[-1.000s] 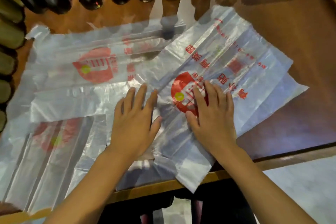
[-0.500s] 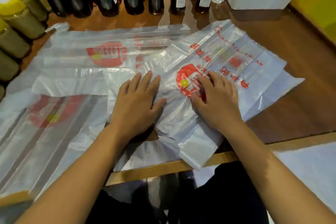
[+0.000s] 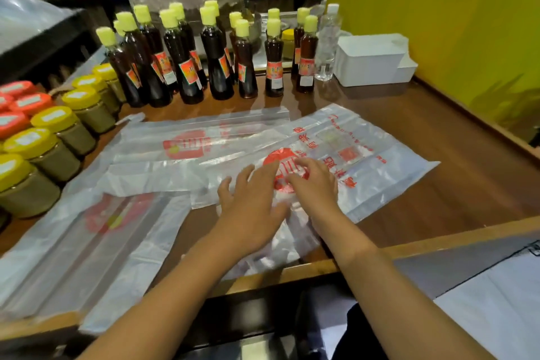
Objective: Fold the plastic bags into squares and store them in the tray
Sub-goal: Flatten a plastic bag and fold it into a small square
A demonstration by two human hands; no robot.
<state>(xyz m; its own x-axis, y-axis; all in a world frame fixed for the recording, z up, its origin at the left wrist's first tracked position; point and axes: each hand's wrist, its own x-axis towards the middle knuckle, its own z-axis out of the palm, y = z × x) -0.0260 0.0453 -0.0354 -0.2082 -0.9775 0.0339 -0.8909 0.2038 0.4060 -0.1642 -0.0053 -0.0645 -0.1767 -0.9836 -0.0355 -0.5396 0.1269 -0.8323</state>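
Three clear plastic bags with red print lie flat on the brown wooden counter [image 3: 455, 161]. The nearest bag [image 3: 377, 161] is angled to the right, and its near end hangs blurred over the counter's front edge. My left hand [image 3: 251, 202] lies on it with fingers spread and straight. My right hand [image 3: 314, 184] rests beside it on the red round logo, fingers bent, tips on the plastic. A second bag [image 3: 187, 143] lies behind, and a third [image 3: 99, 237] lies at the left. A white tray [image 3: 371, 63] stands at the back right.
Several dark sauce bottles [image 3: 216, 61] with yellow caps stand in rows at the back. Jars with yellow lids [image 3: 55, 137] and red lids line the left side. A clear water bottle [image 3: 327, 44] stands beside the tray. A yellow wall [image 3: 453, 23] bounds the right.
My head has tilted up, so the bottles, tray and wall show. My left hand slid right and now almost touches my right hand at the red logo.
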